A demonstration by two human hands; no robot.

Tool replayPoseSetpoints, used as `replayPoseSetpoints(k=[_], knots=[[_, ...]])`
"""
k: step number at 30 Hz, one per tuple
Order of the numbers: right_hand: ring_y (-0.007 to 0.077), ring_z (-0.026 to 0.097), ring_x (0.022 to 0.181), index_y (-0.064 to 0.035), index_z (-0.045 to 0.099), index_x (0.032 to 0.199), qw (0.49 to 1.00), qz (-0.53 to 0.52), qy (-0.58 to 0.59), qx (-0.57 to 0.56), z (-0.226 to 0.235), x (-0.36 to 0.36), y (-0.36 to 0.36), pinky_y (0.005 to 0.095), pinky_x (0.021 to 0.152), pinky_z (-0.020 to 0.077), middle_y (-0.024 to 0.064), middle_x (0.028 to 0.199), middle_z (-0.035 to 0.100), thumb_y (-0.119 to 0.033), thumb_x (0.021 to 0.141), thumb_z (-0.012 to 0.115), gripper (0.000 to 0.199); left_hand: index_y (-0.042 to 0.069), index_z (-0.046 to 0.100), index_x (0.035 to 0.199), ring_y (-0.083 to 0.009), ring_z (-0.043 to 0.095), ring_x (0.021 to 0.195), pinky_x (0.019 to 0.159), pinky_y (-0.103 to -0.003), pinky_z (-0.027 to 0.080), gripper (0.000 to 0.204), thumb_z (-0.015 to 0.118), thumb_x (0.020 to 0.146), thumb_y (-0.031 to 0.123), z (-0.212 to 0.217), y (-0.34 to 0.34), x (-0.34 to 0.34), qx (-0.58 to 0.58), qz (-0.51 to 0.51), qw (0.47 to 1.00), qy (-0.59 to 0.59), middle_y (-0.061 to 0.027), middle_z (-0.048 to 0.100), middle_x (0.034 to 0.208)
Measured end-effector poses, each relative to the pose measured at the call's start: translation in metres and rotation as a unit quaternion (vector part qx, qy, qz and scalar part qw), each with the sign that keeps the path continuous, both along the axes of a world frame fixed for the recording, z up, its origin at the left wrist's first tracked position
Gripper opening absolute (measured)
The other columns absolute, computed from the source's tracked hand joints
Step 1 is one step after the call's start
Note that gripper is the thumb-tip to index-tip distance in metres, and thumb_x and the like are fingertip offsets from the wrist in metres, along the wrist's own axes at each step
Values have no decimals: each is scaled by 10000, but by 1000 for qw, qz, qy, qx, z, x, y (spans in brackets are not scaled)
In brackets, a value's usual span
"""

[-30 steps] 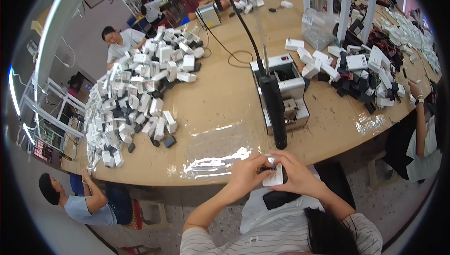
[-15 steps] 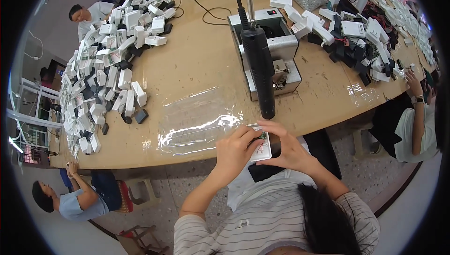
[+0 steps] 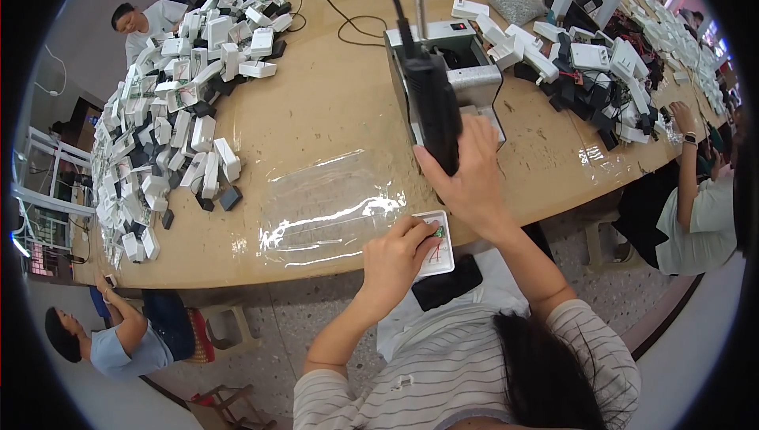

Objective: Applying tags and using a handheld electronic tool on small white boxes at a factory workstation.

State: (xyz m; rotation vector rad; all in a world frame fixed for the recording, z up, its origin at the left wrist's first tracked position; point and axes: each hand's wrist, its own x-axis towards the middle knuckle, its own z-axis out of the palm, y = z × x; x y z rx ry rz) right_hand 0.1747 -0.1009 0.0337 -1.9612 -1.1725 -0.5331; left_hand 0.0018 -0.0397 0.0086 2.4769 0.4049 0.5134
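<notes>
Driver in one hand, white unit pinned by the other

Just below centre of the frame, the left hand (image 3: 395, 260) presses its fingers down on a small white unit (image 3: 437, 244) with red wires showing, at the table (image 3: 332, 114) edge. The right hand (image 3: 468, 181) is wrapped tight around the black hanging driver (image 3: 433, 110), above the unit. If the unit shifts under a light hold, the tip could likely miss and nick the wires, or the unit could slide off the edge.
</notes>
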Motion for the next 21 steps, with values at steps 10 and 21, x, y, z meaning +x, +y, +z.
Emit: replayPoseSetpoints(k=[10, 21], knots=[[141, 547, 605, 1, 391, 1357, 842, 271, 284, 369, 74, 40, 4, 268, 543, 478, 60, 826, 551, -456, 1030, 540, 581, 112, 747, 1018, -292, 692, 688, 565, -416, 523, 176, 760, 878, 219, -6, -1, 1, -28, -1, 999, -19, -25, 685, 941], [159, 519, 596, -2, 408, 1332, 828, 304, 339, 328, 58, 50, 19, 276, 550, 452, 92, 770, 535, -884, 898, 201, 1005, 103, 757, 1000, -286, 687, 730, 603, -390, 535, 181, 788, 838, 177, -3, -3, 6, -39, 14, 999, -10, -42, 685, 906]])
